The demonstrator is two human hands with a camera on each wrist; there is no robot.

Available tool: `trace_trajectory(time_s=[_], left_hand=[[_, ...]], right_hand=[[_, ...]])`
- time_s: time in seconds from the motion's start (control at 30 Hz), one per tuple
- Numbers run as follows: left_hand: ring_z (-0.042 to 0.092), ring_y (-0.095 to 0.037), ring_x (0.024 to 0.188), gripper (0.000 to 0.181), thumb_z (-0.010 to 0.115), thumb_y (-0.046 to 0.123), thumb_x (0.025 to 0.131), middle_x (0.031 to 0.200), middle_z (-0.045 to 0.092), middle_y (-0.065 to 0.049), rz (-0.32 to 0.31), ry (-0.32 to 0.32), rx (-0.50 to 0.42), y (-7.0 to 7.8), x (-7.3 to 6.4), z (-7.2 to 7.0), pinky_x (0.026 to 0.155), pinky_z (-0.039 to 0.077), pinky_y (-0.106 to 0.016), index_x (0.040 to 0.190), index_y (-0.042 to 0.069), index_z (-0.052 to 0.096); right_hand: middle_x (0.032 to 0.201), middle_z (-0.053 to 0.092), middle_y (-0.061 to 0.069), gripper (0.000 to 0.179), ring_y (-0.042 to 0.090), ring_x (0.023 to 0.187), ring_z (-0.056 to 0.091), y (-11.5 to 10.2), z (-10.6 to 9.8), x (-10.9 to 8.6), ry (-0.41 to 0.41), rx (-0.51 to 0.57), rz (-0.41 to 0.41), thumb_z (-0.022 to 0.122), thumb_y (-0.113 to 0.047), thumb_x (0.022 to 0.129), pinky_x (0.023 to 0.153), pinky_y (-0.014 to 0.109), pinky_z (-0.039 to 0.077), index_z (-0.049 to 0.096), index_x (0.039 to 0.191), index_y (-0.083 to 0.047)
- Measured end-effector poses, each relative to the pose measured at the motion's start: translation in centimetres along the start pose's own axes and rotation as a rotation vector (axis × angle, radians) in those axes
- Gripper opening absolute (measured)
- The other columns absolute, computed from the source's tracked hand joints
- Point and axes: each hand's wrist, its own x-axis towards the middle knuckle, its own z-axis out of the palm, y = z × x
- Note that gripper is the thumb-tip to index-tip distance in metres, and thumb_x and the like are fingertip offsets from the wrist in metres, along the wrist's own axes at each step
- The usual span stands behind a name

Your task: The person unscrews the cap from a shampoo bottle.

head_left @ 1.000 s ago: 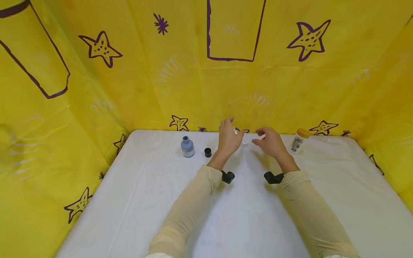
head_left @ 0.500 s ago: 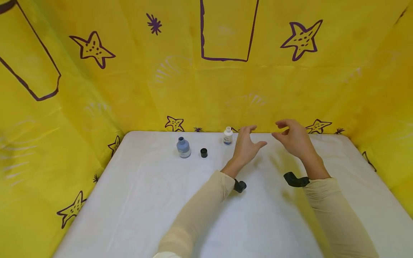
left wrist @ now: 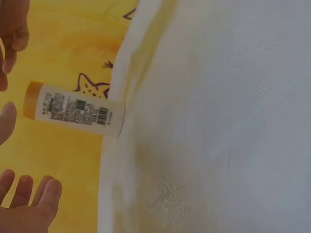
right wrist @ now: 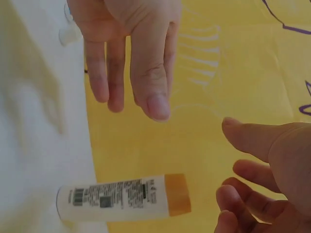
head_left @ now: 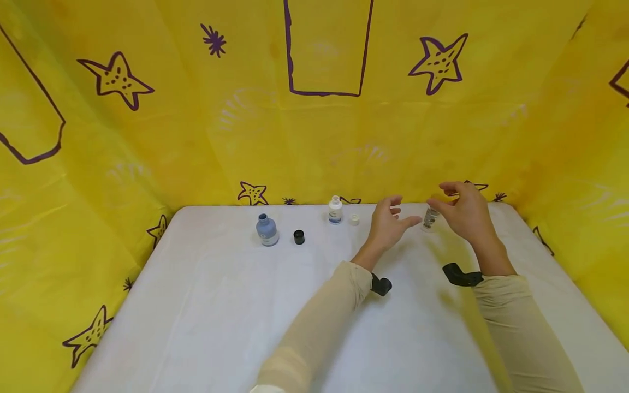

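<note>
My right hand (head_left: 467, 215) is held above the back right of the table, fingers loosely bent, beside a white bottle with an orange cap (right wrist: 121, 198). That bottle (head_left: 429, 219) stands upright, its cap hidden behind the hand in the head view; the wrist views show a gap between it and the fingers. My left hand (head_left: 388, 225) hovers to its left, thumb and fingers spread, holding nothing. Further left are an uncapped small white bottle (head_left: 335, 210) and a small white cap (head_left: 354, 220).
A blue bottle without a cap (head_left: 267, 230) stands at the back left, with a black cap (head_left: 299, 237) to its right. A yellow cloth wall (head_left: 314, 147) rises right behind the white-covered table (head_left: 236, 316).
Both hands have moved right, away from the small white bottle and its cap, which now show plainly. The right hand has come to the orange-capped bottle. The view has shifted right.
</note>
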Motion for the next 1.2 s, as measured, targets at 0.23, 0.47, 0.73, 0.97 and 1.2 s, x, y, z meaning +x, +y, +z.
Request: trace_trajectory(time_s=[0.23,0.47,0.73,0.97,1.2], left_hand=[[0.058,-0.027,0.132,0.073,0.085,0.025,0.085,0.149,0.054,-0.002,-0.024,-0.072,0.041,-0.4,0.8,1.6,0.103,0.055,-0.034,0.148,0.014,0.050],[0.050,-0.027,0.143,0.089,0.082,0.039,0.087,0.162,0.042,-0.001,-0.033,-0.244,0.167,-1.1,1.3,2.7,0.113,0.048,-0.037,0.159,0.020,0.034],[0.048,-0.025,0.145,0.086,0.079,0.036,0.090,0.163,0.040,0.004,-0.043,-0.293,0.196,-1.3,1.5,3.3,0.116,0.045,-0.038,0.160,0.020,0.033],[0.054,-0.030,0.139,0.074,0.077,0.028,0.092,0.157,0.050,0.000,-0.003,-0.307,0.180,-1.3,1.3,3.4,0.111,0.050,-0.033,0.156,0.017,0.042],[0.065,-0.023,0.126,0.060,0.077,0.023,0.092,0.145,0.061,-0.002,-0.021,-0.259,0.149,-1.0,0.9,3.6,0.097,0.056,-0.026,0.147,0.018,0.054]], right_hand=[[0.138,0.056,0.035,0.070,0.051,0.109,0.062,1.7,0.1,0.3,-0.032,-0.024,0.025,0.066,-0.040,0.099,0.088,0.062,0.054,0.048,0.146,0.008],[0.136,0.057,0.036,0.068,0.050,0.104,0.064,2.5,1.1,0.6,-0.016,-0.031,0.034,0.067,-0.038,0.099,0.083,0.060,0.055,0.050,0.142,0.012],[0.133,0.057,0.039,0.062,0.053,0.111,0.058,3.4,1.9,0.9,-0.005,-0.038,0.017,0.068,-0.030,0.100,0.090,0.064,0.049,0.052,0.139,0.015],[0.126,0.060,0.036,0.054,0.053,0.112,0.056,3.7,2.7,0.5,-0.002,-0.051,0.036,0.063,-0.029,0.102,0.091,0.064,0.048,0.056,0.137,0.011],[0.122,0.059,0.035,0.044,0.047,0.099,0.058,3.2,2.9,-0.3,0.034,-0.062,-0.045,0.064,-0.021,0.102,0.080,0.058,0.050,0.061,0.131,0.011]])
